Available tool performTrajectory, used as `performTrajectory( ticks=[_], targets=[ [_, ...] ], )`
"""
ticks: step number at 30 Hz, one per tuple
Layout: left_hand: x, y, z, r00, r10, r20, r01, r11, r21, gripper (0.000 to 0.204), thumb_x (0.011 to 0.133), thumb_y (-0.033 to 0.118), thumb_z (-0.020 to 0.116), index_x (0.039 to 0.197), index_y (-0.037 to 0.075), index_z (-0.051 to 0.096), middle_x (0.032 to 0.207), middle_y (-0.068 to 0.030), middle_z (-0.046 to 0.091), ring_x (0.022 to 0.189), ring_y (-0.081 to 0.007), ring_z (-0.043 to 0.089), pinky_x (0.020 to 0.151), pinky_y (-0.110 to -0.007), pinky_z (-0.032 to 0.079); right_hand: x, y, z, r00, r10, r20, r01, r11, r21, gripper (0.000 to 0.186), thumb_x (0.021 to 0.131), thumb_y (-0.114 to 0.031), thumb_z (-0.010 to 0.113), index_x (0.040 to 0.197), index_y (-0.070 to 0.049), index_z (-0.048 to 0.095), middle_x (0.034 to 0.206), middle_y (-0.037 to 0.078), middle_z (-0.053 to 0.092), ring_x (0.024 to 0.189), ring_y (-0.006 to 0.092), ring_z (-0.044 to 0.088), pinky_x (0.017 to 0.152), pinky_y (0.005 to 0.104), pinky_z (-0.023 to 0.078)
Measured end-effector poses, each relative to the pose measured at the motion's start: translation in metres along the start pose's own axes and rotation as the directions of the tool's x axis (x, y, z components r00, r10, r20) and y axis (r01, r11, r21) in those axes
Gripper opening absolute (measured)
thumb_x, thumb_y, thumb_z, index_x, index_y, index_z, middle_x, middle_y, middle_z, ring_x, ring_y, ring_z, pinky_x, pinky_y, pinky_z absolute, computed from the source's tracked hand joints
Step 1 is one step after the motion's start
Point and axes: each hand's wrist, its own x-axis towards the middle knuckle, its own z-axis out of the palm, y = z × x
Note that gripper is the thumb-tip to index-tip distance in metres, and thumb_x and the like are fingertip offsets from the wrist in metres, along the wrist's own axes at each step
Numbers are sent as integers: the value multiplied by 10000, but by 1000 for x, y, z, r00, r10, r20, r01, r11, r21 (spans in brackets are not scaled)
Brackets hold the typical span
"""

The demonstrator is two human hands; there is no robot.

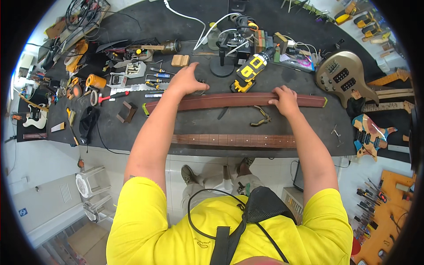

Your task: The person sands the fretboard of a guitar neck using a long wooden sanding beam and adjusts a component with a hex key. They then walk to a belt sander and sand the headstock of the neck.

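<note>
My right hand (285, 100) grips a long reddish-brown bar (221, 101) near its right end, fingers over the far edge and thumb on the near side. The bar lies across the bench and has yellow-green ends. Beyond it, my left hand (186, 80) reaches over with thumb and fingers spread, holding nothing I can see. Some small dark item beside its fingertips is too unclear to name. Closer to me, a dark wooden fretboard (234, 140) with dot inlays lies along the front edge. Between bar and fretboard sit yellow-handled pliers (261, 118) and a short dark strip (223, 113).
Behind the bar stand a yellow cordless drill (251, 70) and a round-based stand (221, 67). Screwdrivers (159, 76), a red-handled hammer (114, 96) and a brown block (126, 112) lie to the left. A gold guitar body (346, 77) and a multicoloured guitar (372, 136) are at the right.
</note>
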Motion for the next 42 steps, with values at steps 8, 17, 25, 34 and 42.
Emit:
performTrajectory(
  ticks=[8,17,25,34,42],
  targets=[
    [35,1,-14,992,-21,-127,34,994,102,887,710,365,897,1517,70,679,1341,-236,764,1314,-369,718,1074,-480,606,-6,-10,15,990,56,-128,-39,991,130,450,792,-275,980,1172,-138,782,1212,49,715,1255,297,652,1195,557,382],
    [63,-5,3,978,18,-208,20,984,178,1169,726,510,962,1711,113,473,1692,-282,489,1472,-471,585,1190,-525,542,-23,-22,31,978,-20,-206,19,1000,-8,540,825,-351,957,1281,-144,754,1284,66,709,1371,327,594,1231,587,356],
    [-110,-34,-6,838,133,-529,-106,991,82,713,880,216,866,1509,22,593,1630,-304,478,1477,-520,503,1233,-564,450,-42,-44,19,926,-109,-363,119,993,6,612,876,-336,925,1411,-149,695,1510,96,612,1507,352,485,1230,607,350],
    [-538,-128,152,772,-586,247,622,776,-104,406,957,289,737,1259,18,767,1235,-258,782,1173,-461,740,1002,-546,601,-129,-218,14,833,-518,196,230,646,728,205,966,-173,837,920,-2,734,865,140,725,840,269,737,758,420,580],
    [-739,-227,176,587,-687,428,806,444,-392,775,1106,698,518,1229,-15,797,1277,-295,780,1207,-496,725,1045,-561,578,-128,-461,93,398,-744,536,494,666,559,298,961,-276,806,1112,-22,771,1012,223,773,935,403,758,833,465,596]
  ],
)
